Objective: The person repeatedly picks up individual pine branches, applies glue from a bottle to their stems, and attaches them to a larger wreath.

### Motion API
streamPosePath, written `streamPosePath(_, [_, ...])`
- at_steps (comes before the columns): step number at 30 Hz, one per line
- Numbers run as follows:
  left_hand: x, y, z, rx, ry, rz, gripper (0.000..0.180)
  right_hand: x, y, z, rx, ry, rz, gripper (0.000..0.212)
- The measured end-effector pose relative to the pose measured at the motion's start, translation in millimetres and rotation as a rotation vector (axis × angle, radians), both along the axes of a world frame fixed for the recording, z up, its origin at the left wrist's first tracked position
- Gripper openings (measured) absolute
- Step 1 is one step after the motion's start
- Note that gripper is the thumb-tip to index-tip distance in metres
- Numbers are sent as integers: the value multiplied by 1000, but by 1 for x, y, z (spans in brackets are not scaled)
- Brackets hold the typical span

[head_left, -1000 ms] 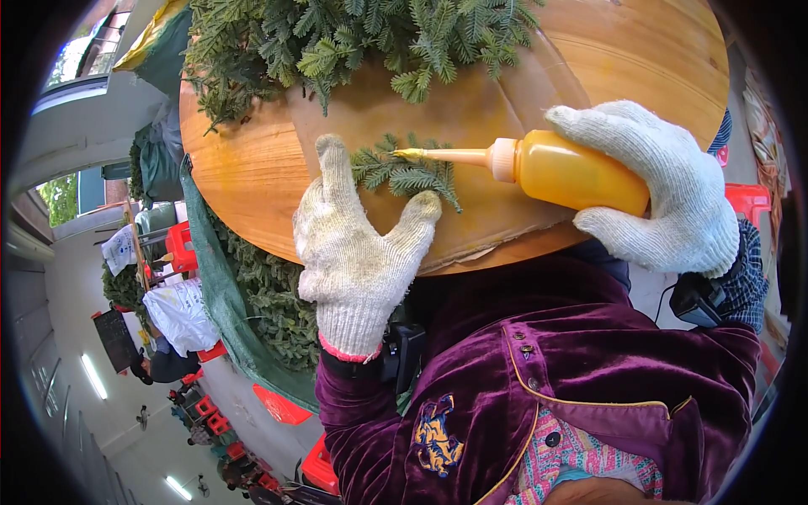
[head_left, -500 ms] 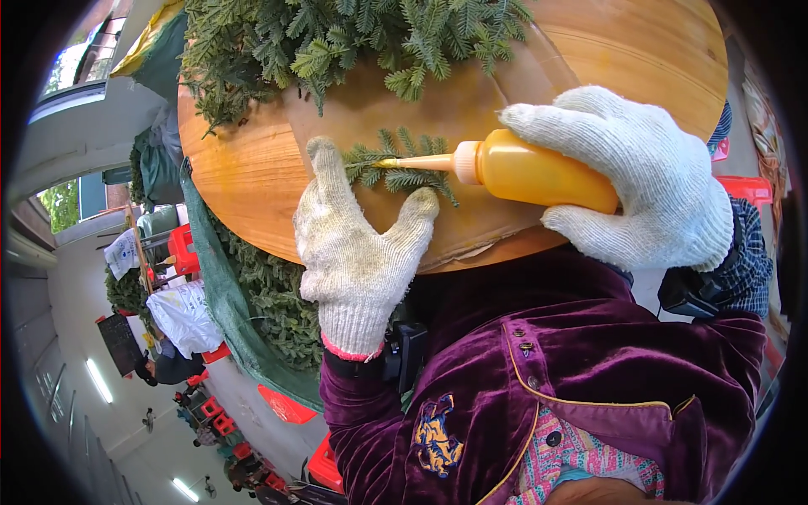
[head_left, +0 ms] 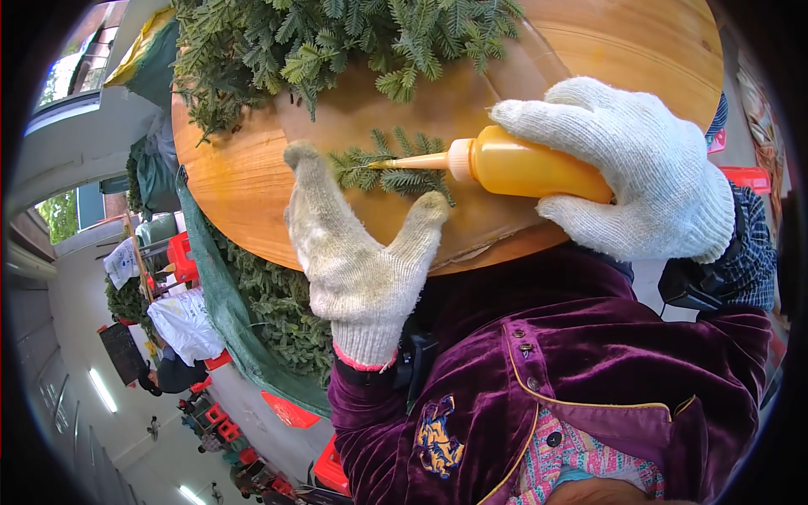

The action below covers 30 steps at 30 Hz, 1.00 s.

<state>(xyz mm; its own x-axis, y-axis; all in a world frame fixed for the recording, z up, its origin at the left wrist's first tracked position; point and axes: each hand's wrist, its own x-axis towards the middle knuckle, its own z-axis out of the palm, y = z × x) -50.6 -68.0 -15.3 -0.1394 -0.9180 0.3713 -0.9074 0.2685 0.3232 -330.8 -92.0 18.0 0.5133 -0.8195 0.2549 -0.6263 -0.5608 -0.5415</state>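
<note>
A small green fir sprig (head_left: 396,162) lies on a brown sheet (head_left: 497,215) on the wooden table. My right hand (head_left: 627,172), in a white knit glove, is wrapped round a yellow squeeze bottle (head_left: 534,168) held nearly level. The bottle's long, pale nozzle reaches left over the middle of the sprig. My left hand (head_left: 358,244), in a worn, stained glove, is beside the sprig on the near side. Its thumb and forefinger are spread wide, one at each end of the sprig, with nothing visibly gripped between them.
A large heap of fir branches (head_left: 337,42) covers the table's far left. More branches (head_left: 278,295) sit in a green cloth (head_left: 215,286) below the table's left edge. The round wooden table (head_left: 244,181) ends close to my body. Red stools and other people are farther left.
My left hand has drawn its fingers off the sprig and spread them wider. The bottle, sprig and table have shifted slightly left and up in view.
</note>
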Motion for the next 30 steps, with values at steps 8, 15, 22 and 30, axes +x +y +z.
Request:
streamPosePath(8, [-5, -8, -3, 140, 86, 98, 118, 2, 0, 6, -41, 76, 6, 72])
streamPosePath(15, [-6, -10, -2, 91, 31, 95, 117, 2, -7, 23, -85, 146, 97, 72])
streamPosePath(22, [-4, -12, -3, 31, -25, 44, 114, -5, -4, 30, -107, 210, 111, 76])
streamPosePath(30, [-5, -14, -3, 46, -99, 20, 109, -8, 8, 35, -5, 247, 67, 77])
